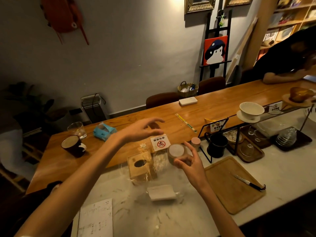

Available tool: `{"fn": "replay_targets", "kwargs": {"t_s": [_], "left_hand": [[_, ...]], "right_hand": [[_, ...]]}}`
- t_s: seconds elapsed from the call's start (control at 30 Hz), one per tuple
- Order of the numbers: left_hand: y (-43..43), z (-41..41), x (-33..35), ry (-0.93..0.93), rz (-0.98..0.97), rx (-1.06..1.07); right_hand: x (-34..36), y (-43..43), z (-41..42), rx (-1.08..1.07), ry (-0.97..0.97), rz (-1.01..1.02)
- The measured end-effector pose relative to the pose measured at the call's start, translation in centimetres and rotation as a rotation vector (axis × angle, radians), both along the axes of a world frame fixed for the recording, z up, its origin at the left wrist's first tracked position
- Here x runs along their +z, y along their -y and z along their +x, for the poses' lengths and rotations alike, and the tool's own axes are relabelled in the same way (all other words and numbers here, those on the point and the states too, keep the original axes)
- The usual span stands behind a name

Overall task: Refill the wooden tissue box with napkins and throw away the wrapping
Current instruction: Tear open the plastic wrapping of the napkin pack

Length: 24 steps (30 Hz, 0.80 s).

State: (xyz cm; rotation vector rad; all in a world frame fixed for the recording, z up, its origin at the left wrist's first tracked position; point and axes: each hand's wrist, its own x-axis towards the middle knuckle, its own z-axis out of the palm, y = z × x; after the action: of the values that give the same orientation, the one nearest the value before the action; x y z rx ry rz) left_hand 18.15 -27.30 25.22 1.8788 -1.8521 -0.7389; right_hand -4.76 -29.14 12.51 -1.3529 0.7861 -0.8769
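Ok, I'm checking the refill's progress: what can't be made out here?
All in the head view:
- wooden tissue box: dark opening hides its contents.
- Round object in the right hand: blurred, partly covered; kind unclear.
- Printed sheet: cut by bottom edge, text too small.
- Left hand: motion-blurred.

Right hand (189, 165) holding round container (176, 151), left hand (140, 130) raised, fingers loose, wooden tissue box (139, 170) near wrapped napkins (161, 192)

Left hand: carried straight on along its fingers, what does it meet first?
Likely the wrapped chopsticks on the wooden counter; the left hand looks raised, so it might pass over.
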Motion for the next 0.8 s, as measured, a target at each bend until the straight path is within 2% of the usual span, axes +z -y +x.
{"fn": "replay_targets", "kwargs": {"t_s": [0.07,0.17,0.2,0.27,0.33,0.4,0.43,0.5,0.57,0.7,0.8], "left_hand": [[-0.7,0.7,-0.6,0.089,0.113,-0.062],[-1.4,1.1,-1.0,0.117,-0.018,-0.021],[-1.7,1.0,-0.8,0.124,-0.034,-0.011],[-2.1,0.5,-0.3,0.174,-0.047,-0.031],[-2.3,0.1,-0.1,0.242,-0.056,-0.051],[-2.5,-0.4,0.1,0.267,-0.072,-0.07],[-2.6,-0.6,0.0,0.272,-0.083,-0.078],[-2.7,-1.1,0.0,0.278,-0.11,-0.083],[-2.9,-1.4,0.1,0.266,-0.128,-0.078],[-3.4,-1.9,0.5,0.191,-0.142,-0.028],[-3.7,-2.2,0.5,0.228,-0.147,0.007]], "right_hand": [[0.1,0.1,-0.3,0.005,-0.044,-0.008],[0.5,-0.2,-0.6,0.017,-0.054,-0.017],[0.7,-0.6,-0.5,-0.046,-0.08,-0.085],[2.0,-1.8,-0.5,-0.273,-0.147,-0.402],[3.7,-3.2,-0.4,-0.391,-0.094,-0.827],[5.1,-4.6,0.6,-0.258,-0.114,-1.062],[5.4,-4.7,1.3,-0.183,-0.212,-1.126],[5.2,-4.3,2.6,-0.111,-0.488,-1.164],[4.9,-3.5,3.4,-0.095,-0.668,-1.127],[5.8,-2.7,3.4,-0.041,-0.842,-1.107],[7.2,-2.7,2.8,0.014,-0.932,-1.176]]}}
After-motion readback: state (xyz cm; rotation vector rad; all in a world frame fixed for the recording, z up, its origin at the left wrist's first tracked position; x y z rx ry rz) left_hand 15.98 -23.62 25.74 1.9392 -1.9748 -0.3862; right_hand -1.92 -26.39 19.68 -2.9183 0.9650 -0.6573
